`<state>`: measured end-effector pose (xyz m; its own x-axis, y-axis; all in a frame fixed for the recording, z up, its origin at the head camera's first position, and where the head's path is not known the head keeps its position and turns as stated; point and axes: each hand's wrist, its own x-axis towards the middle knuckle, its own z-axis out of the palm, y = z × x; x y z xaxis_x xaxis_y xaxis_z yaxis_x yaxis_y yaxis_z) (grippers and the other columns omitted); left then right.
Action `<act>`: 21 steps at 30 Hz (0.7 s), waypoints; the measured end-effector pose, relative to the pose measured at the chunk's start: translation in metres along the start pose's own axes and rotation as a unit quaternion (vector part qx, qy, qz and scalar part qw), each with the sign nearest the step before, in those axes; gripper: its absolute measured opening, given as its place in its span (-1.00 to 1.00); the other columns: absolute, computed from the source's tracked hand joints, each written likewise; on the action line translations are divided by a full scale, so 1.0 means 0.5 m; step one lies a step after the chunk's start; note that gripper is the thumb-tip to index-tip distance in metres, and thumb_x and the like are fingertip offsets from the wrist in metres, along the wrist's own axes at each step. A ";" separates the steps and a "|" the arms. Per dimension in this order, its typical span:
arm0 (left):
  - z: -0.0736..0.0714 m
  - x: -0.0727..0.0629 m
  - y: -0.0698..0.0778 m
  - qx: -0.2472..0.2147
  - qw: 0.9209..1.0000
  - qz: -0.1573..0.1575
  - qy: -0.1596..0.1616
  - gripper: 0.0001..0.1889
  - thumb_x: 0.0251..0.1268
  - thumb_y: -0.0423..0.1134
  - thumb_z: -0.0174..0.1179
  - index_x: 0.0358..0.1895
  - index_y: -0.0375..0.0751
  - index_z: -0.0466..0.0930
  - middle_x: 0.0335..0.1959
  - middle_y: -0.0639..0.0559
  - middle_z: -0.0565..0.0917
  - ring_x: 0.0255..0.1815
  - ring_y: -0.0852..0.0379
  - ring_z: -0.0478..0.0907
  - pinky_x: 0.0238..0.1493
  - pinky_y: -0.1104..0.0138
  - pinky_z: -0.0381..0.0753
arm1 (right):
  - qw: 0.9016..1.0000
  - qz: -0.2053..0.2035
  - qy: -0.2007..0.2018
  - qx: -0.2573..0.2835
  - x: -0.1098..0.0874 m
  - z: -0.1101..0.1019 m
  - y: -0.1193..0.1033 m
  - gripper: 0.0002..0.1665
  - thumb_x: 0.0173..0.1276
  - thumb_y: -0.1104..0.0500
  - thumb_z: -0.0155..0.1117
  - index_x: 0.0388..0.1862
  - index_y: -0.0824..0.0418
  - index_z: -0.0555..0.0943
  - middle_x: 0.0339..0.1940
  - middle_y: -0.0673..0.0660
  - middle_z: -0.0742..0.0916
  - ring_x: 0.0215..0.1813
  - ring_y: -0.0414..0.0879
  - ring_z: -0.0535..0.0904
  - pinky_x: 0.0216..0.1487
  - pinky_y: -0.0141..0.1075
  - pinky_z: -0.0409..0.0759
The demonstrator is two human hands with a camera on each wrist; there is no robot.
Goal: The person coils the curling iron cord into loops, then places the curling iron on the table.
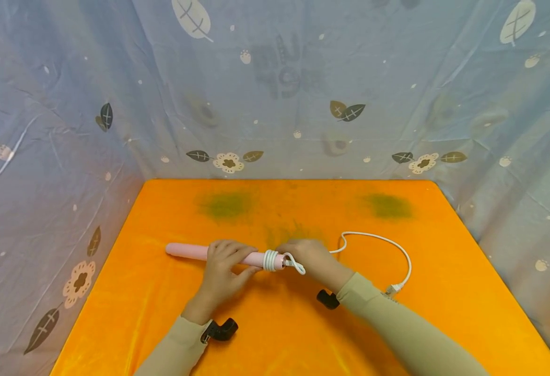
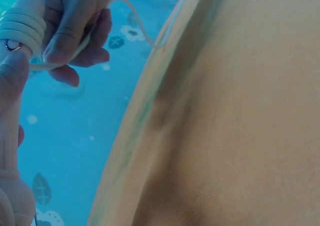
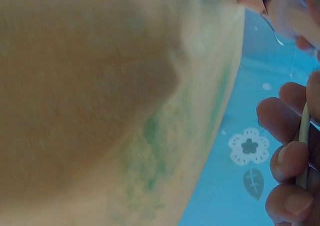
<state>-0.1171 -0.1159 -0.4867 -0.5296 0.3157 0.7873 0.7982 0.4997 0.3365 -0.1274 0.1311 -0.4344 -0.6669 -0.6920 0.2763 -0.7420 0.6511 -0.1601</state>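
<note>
A pink rod-shaped appliance with a cord, which looks like a curling iron (image 1: 187, 250), is held above the orange surface by my left hand (image 1: 223, 269), thumb near its cord end. Several turns of white cord (image 1: 270, 260) are wound round that end, and a small loop of cord sticks out past it. My right hand (image 1: 309, 258), just right of the iron, pinches the cord; in the right wrist view the cord (image 3: 303, 131) runs between thumb and fingers (image 3: 292, 158). The left wrist view shows the coils (image 2: 22, 28) close beside the right hand (image 2: 75, 23).
The free cord (image 1: 373, 234) curves over the orange tabletop (image 1: 279, 209) to a white plug (image 1: 394, 289) by the right sleeve. Patterned curtains (image 1: 298, 94) enclose the back and sides. Black wrist mounts (image 1: 223, 330) sit below both hands.
</note>
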 end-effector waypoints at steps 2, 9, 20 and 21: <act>-0.001 0.002 0.001 0.002 1.000 -0.001 -0.001 -0.55 0.21 0.20 0.24 -0.11 -0.10 0.73 -0.20 0.06 0.69 -0.17 -0.01 0.50 -0.08 0.04 0.22 | 1.000 0.008 0.000 0.007 -0.002 0.007 -0.004 -0.74 0.16 0.25 0.41 -0.13 0.11 0.70 -0.28 -0.05 0.73 -0.26 -0.16 0.64 -0.28 -0.27 0.60; -0.001 0.013 0.003 0.013 1.000 -0.020 -0.008 -0.56 0.21 0.17 0.26 -0.08 -0.11 0.71 -0.18 0.05 0.68 -0.14 -0.02 0.50 -0.06 0.04 0.23 | 0.997 0.006 0.077 0.017 -0.016 0.045 -0.012 -0.86 0.15 0.25 0.45 -0.36 0.18 0.62 -0.51 0.05 0.68 -0.47 -0.08 0.62 -0.44 -0.26 0.56; 0.007 0.046 -0.001 0.022 0.996 -0.074 -0.032 -0.61 0.12 0.05 0.38 -0.05 -0.08 0.71 -0.15 0.06 0.70 -0.06 0.01 0.50 0.02 0.03 0.23 | 0.995 0.037 0.088 -0.043 -0.015 0.064 -0.026 -0.93 0.35 0.16 0.31 -0.27 0.13 0.61 -0.42 0.04 0.69 -0.37 -0.10 0.65 -0.45 -0.21 0.61; 0.007 0.048 -0.001 0.020 0.997 -0.073 -0.032 -0.61 0.11 0.05 0.39 -0.06 -0.07 0.71 -0.15 0.06 0.70 -0.06 0.01 0.50 0.02 0.03 0.23 | 0.994 0.043 0.090 -0.046 -0.015 0.063 -0.025 -0.93 0.34 0.17 0.32 -0.28 0.14 0.61 -0.43 0.04 0.69 -0.39 -0.08 0.65 -0.47 -0.20 0.60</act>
<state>-0.1312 -0.1060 -0.4697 -0.6572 0.2876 0.6967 0.7003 0.5749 0.4232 -0.1151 0.1182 -0.4644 -0.6978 -0.5719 0.4313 -0.6686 0.7361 -0.1056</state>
